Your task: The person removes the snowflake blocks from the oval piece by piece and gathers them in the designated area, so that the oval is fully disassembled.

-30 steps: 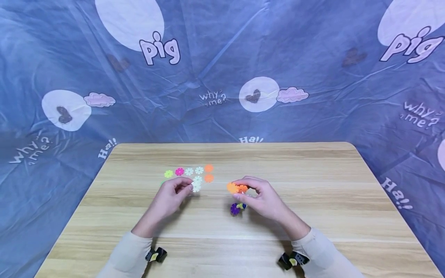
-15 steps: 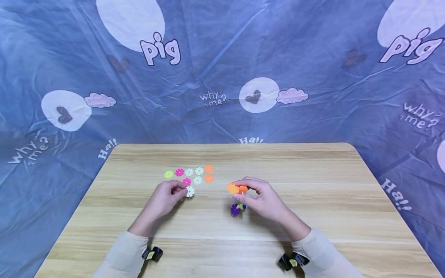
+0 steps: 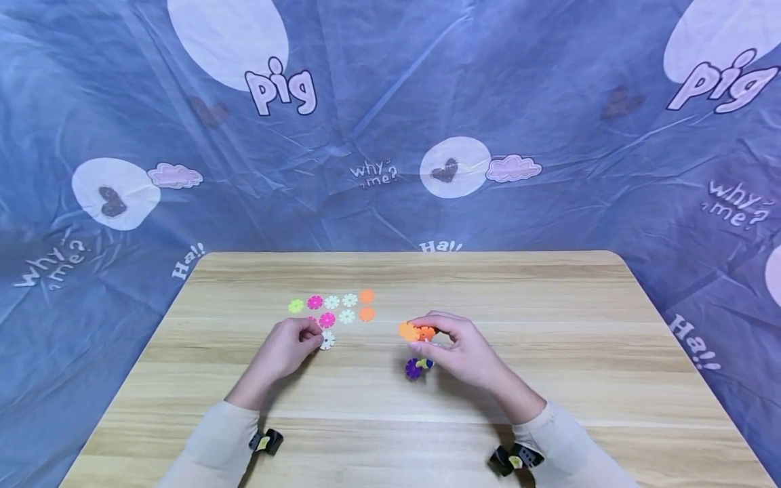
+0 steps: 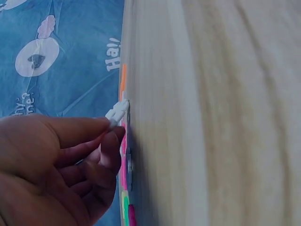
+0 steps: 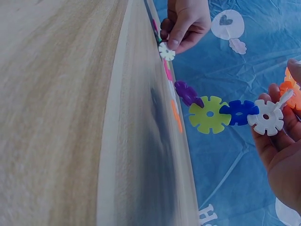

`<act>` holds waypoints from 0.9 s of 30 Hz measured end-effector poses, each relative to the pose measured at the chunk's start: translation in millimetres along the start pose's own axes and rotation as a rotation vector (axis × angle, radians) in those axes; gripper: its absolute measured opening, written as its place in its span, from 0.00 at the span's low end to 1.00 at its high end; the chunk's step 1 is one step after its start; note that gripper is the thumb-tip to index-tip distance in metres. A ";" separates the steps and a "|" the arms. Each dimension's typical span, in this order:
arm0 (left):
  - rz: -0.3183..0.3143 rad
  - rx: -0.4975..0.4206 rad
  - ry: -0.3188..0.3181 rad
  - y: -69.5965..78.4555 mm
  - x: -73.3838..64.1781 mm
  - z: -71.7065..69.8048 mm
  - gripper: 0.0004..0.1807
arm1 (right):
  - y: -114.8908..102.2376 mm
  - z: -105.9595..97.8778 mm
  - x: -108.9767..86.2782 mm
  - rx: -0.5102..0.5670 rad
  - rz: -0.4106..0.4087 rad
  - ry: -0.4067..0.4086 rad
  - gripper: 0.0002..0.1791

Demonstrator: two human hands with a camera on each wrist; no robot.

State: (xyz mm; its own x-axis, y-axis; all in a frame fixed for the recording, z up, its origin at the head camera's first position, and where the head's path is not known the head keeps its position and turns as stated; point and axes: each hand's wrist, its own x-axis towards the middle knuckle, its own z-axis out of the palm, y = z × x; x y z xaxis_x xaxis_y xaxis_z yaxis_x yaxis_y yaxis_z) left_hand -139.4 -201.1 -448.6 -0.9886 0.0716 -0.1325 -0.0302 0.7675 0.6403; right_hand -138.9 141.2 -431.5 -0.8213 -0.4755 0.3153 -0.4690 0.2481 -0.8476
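Note:
My left hand (image 3: pixel 288 347) pinches a white snowflake disc (image 3: pixel 328 340) between thumb and fingers, low over the table in front of the loose discs. In the left wrist view that white disc (image 4: pixel 117 113) is tilted, nearly edge-on. My right hand (image 3: pixel 466 344) holds a chain of interlocked snowflake discs by its orange end (image 3: pixel 409 331). From there the chain hangs down, as the right wrist view shows: a white disc (image 5: pixel 266 117), a blue disc (image 5: pixel 240 113), a yellow-green disc (image 5: pixel 209 115) and a purple disc (image 5: pixel 187 92) at the far end.
Loose snowflake discs lie flat in rough rows at the table's middle left: a yellow-green disc (image 3: pixel 295 306), pink discs (image 3: pixel 314 302), white discs (image 3: pixel 350 299) and orange discs (image 3: pixel 366 314). My left hand covers part of the group. A blue printed cloth (image 3: pixel 390 203) hangs behind the wooden table (image 3: pixel 518 285).
My left hand has drawn the white disc left and nearer to me, uncovering a pink disc behind it. The right hand and its chain have stayed almost still.

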 end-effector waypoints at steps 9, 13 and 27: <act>0.004 0.070 0.013 -1.4 3.5 -2.1 0.03 | -0.1 -0.3 0.3 0.006 0.019 0.000 0.15; 0.013 0.073 0.028 -2.3 3.8 -3.1 0.03 | -0.4 -0.7 0.5 0.005 0.027 0.000 0.15; 0.009 -0.011 0.049 5.2 -1.0 -7.4 0.06 | -1.2 0.4 0.1 -0.002 0.031 0.002 0.15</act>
State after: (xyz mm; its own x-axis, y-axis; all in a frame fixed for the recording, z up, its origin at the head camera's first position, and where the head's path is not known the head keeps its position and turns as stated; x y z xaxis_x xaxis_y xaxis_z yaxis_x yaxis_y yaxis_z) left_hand -139.7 -201.9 -439.5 -0.9949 0.0466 -0.0894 -0.0228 0.7600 0.6495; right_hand -138.3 140.5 -430.7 -0.8358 -0.4663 0.2900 -0.4444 0.2642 -0.8560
